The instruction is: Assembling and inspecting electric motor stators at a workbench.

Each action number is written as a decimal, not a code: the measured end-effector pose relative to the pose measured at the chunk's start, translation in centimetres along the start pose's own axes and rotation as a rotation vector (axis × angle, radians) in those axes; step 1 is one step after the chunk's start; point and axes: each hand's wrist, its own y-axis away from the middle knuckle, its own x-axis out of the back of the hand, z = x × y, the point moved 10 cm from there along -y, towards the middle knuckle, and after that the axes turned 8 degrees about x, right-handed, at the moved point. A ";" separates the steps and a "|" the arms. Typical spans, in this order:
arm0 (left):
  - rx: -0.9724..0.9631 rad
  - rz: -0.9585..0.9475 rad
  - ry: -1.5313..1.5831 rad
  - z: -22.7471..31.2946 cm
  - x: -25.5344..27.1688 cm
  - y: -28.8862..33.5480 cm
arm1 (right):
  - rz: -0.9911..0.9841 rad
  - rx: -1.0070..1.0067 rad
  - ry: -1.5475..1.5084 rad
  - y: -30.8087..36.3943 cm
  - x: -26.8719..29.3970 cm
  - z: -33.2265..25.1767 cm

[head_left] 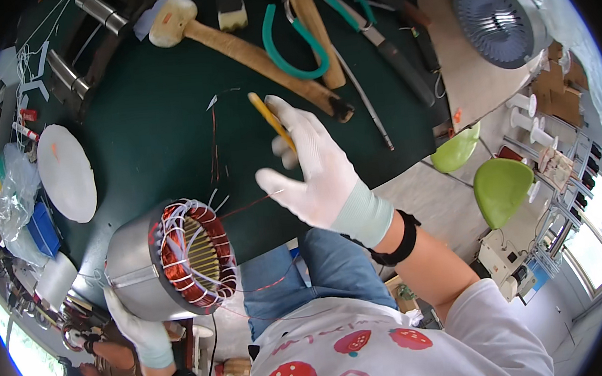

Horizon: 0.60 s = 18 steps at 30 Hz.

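Note:
A motor stator [134, 268] with a smooth metal shell lies tilted near the table's front edge, its copper windings [180, 275] laced with white cord and facing right. My left hand [141, 335], in a white glove, holds the shell from its lower left; some of its fingers are hidden. My right hand [321, 169], gloved too, is raised over the table to the right of the stator. Its curled fingers hold a slim yellow stick [271, 119], while the thumb stands apart. Thin reddish wires [253, 206] trail from the windings toward this hand and my lap.
A mallet [248, 51], teal-handled scissors [319, 59] and a thin metal rod [368, 101] lie on the dark green tabletop [142, 144]. At left are a white disc [66, 173] and a blue bin [43, 229]. Another person [110, 365] works at lower left; green chairs [503, 190] stand right.

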 end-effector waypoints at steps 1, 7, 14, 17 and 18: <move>0.075 -0.062 0.099 0.2 -0.7 -0.8 | 0.114 0.196 0.137 0.1 1.3 -2.1; 0.346 -0.183 0.450 -0.2 -2.8 -2.9 | 0.343 0.224 0.335 1.4 8.9 -0.4; 0.433 -0.123 0.511 0.4 -3.1 -3.5 | 0.391 0.203 0.433 -2.1 13.4 0.7; 0.364 -0.137 0.425 1.2 -3.6 -3.6 | 0.379 0.331 0.463 -5.2 12.4 -0.5; 0.379 -0.092 0.434 1.0 -3.4 -3.5 | 0.369 0.380 0.550 -6.2 11.7 -1.2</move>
